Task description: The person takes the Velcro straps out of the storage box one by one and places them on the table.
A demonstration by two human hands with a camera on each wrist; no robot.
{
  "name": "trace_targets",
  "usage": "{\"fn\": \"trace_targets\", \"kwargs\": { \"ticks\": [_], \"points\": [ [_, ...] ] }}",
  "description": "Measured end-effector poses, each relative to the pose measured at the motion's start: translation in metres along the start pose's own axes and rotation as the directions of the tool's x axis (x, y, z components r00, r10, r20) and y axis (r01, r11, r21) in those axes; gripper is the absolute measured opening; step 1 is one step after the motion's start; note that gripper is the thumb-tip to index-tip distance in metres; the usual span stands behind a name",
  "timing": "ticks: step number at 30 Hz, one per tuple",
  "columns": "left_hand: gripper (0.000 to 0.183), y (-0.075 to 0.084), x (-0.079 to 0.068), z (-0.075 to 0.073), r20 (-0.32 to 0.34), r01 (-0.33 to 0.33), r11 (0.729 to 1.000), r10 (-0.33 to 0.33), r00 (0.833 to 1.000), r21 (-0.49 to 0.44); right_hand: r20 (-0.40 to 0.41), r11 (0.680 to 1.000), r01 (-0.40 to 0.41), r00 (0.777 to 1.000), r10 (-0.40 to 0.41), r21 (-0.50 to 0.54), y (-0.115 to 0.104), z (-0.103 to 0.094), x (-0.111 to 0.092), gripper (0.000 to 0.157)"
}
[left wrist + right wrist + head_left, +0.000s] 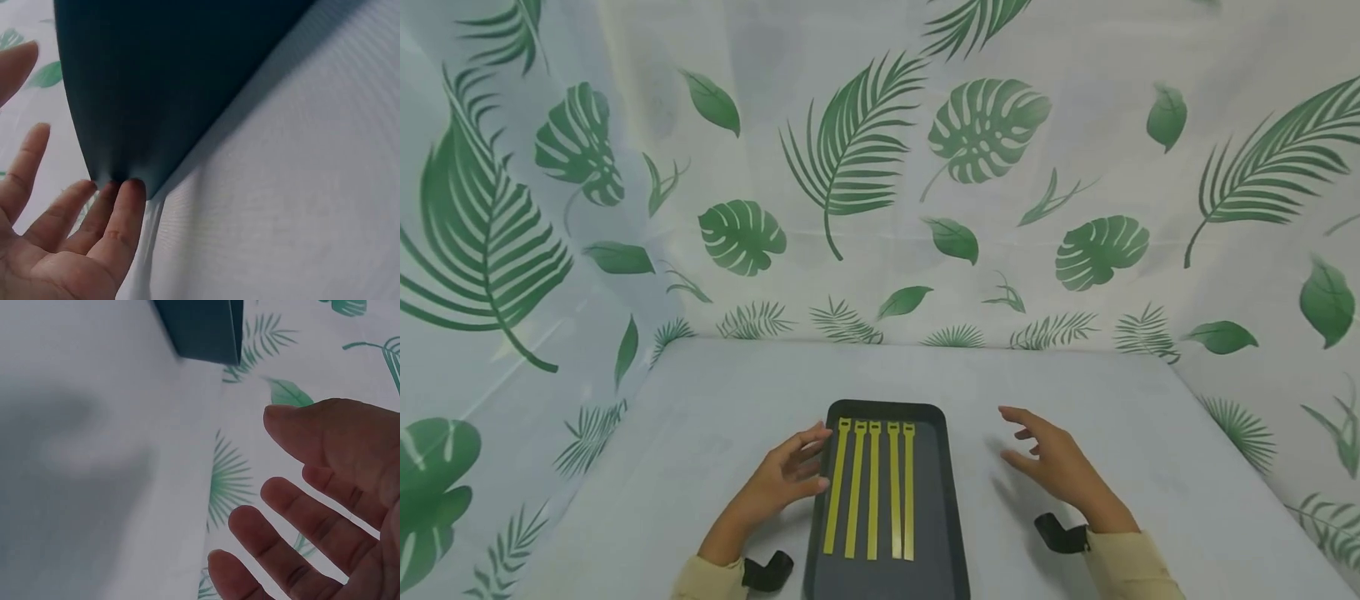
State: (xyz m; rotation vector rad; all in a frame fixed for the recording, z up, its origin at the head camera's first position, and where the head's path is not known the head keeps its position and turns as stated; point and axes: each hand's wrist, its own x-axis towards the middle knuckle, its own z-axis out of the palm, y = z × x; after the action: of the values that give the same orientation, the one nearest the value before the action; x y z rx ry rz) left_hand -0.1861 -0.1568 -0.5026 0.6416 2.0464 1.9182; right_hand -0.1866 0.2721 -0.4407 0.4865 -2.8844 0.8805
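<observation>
A dark grey rectangular tray [936,517] lies on the table with its long side running away from me. In its left part, several yellow hook-and-loop cable ties [873,492] lie side by side, their slotted heads toward the far end. My left hand [786,477] is at the tray's left edge, fingers loosely bent; in the left wrist view, fingertips [132,187] touch the tray's outer wall [156,81]. To the right of the tray, my right hand [1051,462] hovers over the table, fingers relaxed and holding nothing. The tray's corner [209,331] shows beyond it in the right wrist view.
A white cloth covers the table [700,400]. Behind it and along both sides hangs a white curtain with green leaf prints [850,158]. Black camera mounts [767,572] sit at both wrists, by the cream sleeves.
</observation>
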Motion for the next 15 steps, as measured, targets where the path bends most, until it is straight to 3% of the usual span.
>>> {"fn": "trace_targets", "kwargs": {
  "ticks": [8,15],
  "points": [
    [0.072,-0.017,-0.003,-0.007,0.060,-0.007,0.991,0.015,0.998,-0.130,0.025,0.998,0.059,0.998,-0.060,0.025,-0.011,0.008,0.019,0.058],
    [0.068,-0.026,0.000,-0.006,0.083,0.005,0.989,0.008,0.997,-0.146,0.035,0.993,0.110,0.993,-0.111,0.040,-0.018,0.012,0.032,0.054]
  ]
}}
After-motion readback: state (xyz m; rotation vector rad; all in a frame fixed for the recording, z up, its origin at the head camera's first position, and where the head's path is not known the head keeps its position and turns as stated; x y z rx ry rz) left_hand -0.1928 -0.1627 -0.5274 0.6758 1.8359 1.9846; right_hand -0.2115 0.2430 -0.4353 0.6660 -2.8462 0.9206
